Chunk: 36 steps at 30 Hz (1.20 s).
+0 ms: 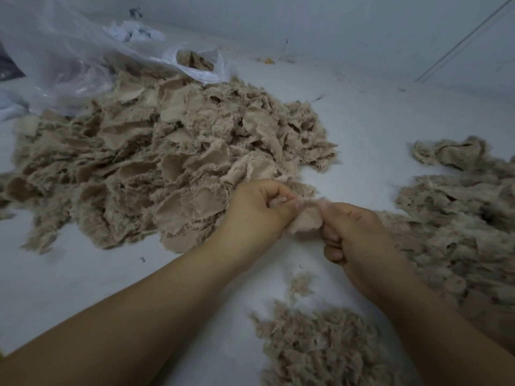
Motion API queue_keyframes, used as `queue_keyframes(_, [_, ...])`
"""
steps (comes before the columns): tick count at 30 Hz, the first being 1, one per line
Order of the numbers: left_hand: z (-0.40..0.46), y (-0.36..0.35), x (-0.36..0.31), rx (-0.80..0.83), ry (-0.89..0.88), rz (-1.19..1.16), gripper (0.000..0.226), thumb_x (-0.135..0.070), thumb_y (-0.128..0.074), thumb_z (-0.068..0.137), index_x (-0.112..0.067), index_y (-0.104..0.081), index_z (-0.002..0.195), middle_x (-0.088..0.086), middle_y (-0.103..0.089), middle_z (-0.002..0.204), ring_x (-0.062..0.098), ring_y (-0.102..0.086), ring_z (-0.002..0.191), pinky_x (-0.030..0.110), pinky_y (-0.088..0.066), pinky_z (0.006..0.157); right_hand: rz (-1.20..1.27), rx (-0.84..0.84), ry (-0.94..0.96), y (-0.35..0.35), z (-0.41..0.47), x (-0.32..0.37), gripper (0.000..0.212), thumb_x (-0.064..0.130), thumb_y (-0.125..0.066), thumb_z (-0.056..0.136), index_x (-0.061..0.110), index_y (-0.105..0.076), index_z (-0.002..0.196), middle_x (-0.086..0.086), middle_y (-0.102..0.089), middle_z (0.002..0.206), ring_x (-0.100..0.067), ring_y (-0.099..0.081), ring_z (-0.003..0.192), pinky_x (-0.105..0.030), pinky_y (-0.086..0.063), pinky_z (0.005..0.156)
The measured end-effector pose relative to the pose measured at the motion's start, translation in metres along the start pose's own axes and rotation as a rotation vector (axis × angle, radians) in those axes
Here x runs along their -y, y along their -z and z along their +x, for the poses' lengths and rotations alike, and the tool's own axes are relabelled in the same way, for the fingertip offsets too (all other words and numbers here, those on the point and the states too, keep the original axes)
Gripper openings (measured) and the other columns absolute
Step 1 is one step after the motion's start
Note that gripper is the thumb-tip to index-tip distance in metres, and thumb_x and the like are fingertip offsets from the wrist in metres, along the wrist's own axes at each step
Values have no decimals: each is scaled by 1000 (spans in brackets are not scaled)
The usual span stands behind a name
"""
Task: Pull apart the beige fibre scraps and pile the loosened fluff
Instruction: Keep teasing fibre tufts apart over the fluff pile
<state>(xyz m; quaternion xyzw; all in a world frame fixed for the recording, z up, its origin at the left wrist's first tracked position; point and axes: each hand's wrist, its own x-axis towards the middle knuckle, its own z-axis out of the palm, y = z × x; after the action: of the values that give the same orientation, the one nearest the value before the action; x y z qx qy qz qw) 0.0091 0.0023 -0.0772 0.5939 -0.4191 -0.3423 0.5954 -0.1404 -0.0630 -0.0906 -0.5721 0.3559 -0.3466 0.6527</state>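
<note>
On your white table (362,112): one big heap of beige scraps (167,162) ahead of your left arm, looser fluff (459,232) spread along your right, a smaller fluff pile (320,352) nearest you. Between them, your left hand (256,215) and right hand (356,235), fingers curled, each pinch one end of a single scrap (305,218), which hangs just above the table between your fingertips.

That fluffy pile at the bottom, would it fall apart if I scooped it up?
Probably yes. The fluffy pile looks like loose, wispy shreds with ragged edges, so bits would likely drift off. It seems very light, and floppy rather than stiff. The scrap pinched between the left hand and right hand already droops softly.
</note>
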Motion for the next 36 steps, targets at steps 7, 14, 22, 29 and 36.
queue_keyframes(7, [17,18,-3,-286,-562,890,10,-12,-69,83,-7,-72,75,-1,-57,70,23,-55,72,34,-44,58,150,-151,-14,1,-2,2,47,19,-53,101,19,-60,54,5,-32,48,-7,-22,43,-18,-23,38])
queue_keyframes(14, [11,11,-8,-176,-736,1254,10,-4,-59,73,-5,-66,80,13,-55,80,32,-51,78,38,-38,53,204,-288,33,-2,-6,3,42,18,-48,103,15,-56,62,4,-32,50,-8,-23,44,-19,-21,39])
queue_keyframes(22, [6,-41,6,230,-713,1297,22,-25,-43,96,-18,-63,104,-2,-43,91,22,-37,100,31,-27,74,259,-370,39,1,-9,6,29,12,-44,103,9,-56,78,6,-38,49,-6,-28,43,-19,-25,38])
queue_keyframes(29, [8,-40,1,235,-688,1106,10,-7,-51,84,-11,-59,79,2,-48,75,17,-32,80,34,-34,69,357,-374,-102,6,0,8,18,14,-50,100,0,-62,97,-3,-44,61,-9,-38,48,-19,-33,39])
queue_keyframes(36, [-21,-37,14,260,-562,871,8,2,-53,88,-3,-57,83,9,-51,86,21,-44,79,41,-42,69,366,-388,-101,5,4,6,20,11,-49,101,2,-59,86,-7,-63,66,-10,-54,46,-21,-42,40])
